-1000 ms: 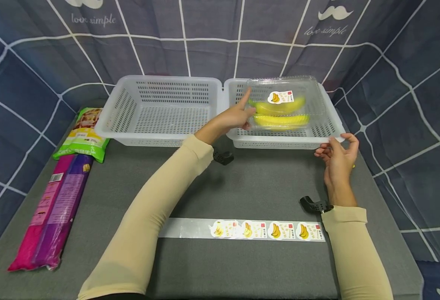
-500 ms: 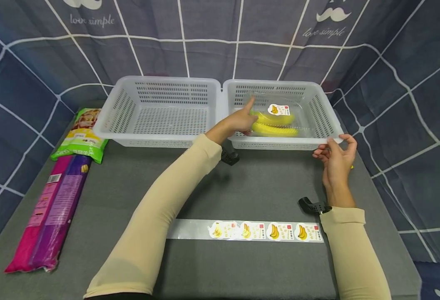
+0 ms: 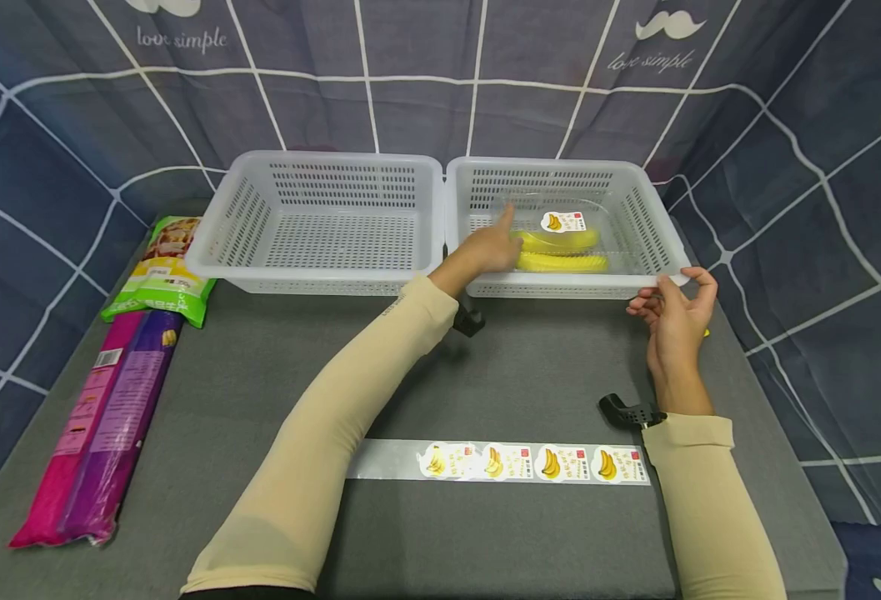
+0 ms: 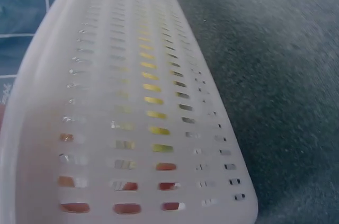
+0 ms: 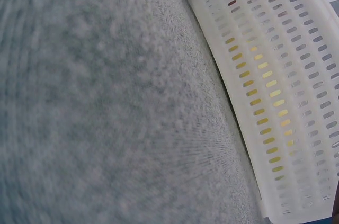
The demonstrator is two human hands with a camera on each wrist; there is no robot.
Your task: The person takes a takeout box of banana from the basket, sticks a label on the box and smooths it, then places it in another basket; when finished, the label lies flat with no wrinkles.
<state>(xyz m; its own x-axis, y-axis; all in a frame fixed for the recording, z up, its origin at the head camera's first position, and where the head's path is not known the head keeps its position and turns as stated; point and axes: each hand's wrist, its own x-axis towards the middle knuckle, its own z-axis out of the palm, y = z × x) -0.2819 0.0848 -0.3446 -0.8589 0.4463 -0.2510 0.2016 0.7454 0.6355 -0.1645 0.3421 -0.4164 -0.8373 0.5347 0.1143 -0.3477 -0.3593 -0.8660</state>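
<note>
In the head view, a clear plastic box [image 3: 577, 251] with yellow bananas [image 3: 563, 263] lies inside the right white basket [image 3: 553, 287]. A banana-printed label [image 3: 563, 222] is stuck on its lid. My left hand [image 3: 488, 248] holds the box by its left end, reaching over the basket's front rim. The basket's front right corner is pinched by my right hand [image 3: 678, 323], thumb on the rim. In the left wrist view, bits of yellow and of the fingers show through the basket's slots [image 4: 153, 99]. The right wrist view has yellow behind the slotted wall [image 5: 265, 102].
A second white basket [image 3: 316, 282] stands to the left, side by side with the right one. A strip of banana labels [image 3: 503, 462] lies on the grey table [image 3: 485, 383]. Purple-pink [image 3: 102, 433] and green-yellow packets [image 3: 164, 275] lie at the left. A grid-patterned curtain [image 3: 425, 108] hangs behind.
The left hand has lowered the banana box from above the right basket down into it, then shifted slightly right. The right hand stays at the basket's corner.
</note>
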